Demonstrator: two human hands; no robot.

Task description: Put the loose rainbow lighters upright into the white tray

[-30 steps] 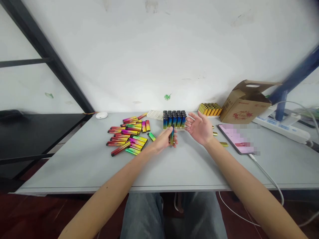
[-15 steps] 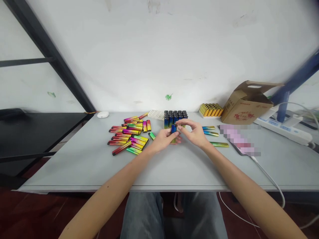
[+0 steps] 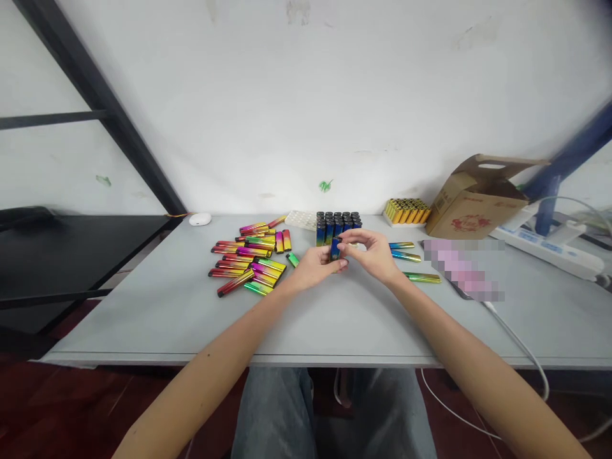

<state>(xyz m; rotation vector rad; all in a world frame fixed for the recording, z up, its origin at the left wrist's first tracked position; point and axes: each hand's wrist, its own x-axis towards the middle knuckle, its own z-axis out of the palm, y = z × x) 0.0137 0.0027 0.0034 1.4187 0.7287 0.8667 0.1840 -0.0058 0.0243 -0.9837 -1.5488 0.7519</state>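
A shiny blue lighter-shaped piece (image 3: 335, 248) stands upright between my two hands, its fine detail too small to make out. Curled around its lower part is my left hand (image 3: 315, 268), the thumb in front. My right hand (image 3: 368, 252) pinches the upper end with thumb and forefinger. Just behind them, a block of similar blue pieces with black tops (image 3: 329, 228) stands upright in rows. At the left lies a loose pile of shiny red, yellow, purple and green pieces (image 3: 253, 255). Several blue-gold pieces (image 3: 406, 257) lie to the right of my right hand.
A white tray with round hollows (image 3: 300, 220) lies against the wall. Yellow pieces (image 3: 406, 211) stand in a tray at the back right, beside an open cardboard box (image 3: 473, 207). Further right are a phone (image 3: 461, 271) with a cable and a power strip (image 3: 545, 247). A white case (image 3: 199, 219) sits back left.
My left thumb has slid down off the front of the blue piece. My right fingers stay at its top. The view has shifted slightly.
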